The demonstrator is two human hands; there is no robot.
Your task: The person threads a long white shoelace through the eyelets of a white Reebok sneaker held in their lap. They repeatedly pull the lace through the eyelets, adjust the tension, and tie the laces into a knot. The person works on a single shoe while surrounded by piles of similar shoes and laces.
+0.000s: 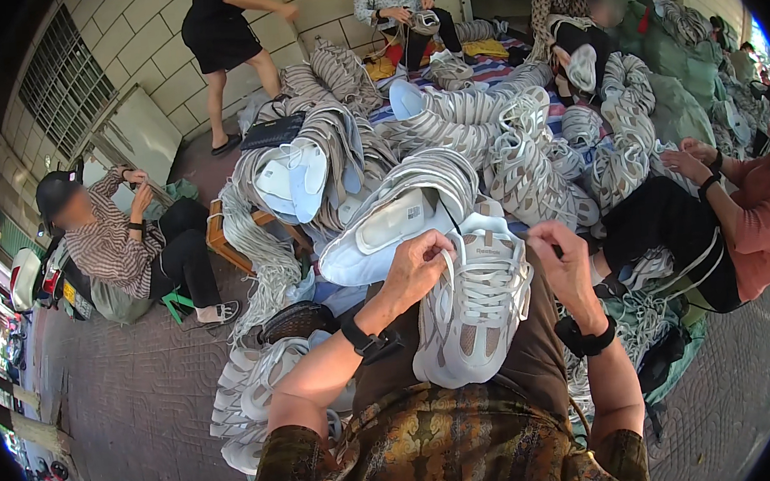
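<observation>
A white and beige sneaker [478, 310] rests on my lap, toe toward me, its white shoelace [483, 296] threaded across the tongue. My left hand [419, 265] is closed in a pinch at the upper left of the shoe, on a lace strand that hangs in a loop along that side. On the other side, my right hand [565, 257] is also pinched closed beside the collar. A lace strand curves up toward its fingertips. Just beyond the sneaker lies a row of nested shoe uppers with a white sole [393, 231] facing up.
Piles of shoes [524, 155] cover a striped sheet ahead. White laces [263, 260] hang over a wooden stool [231, 240] at left, and more laces [640, 333] lie at right. Stacked shoes [252, 399] stand by my left arm. Several people sit around; one stands at the back.
</observation>
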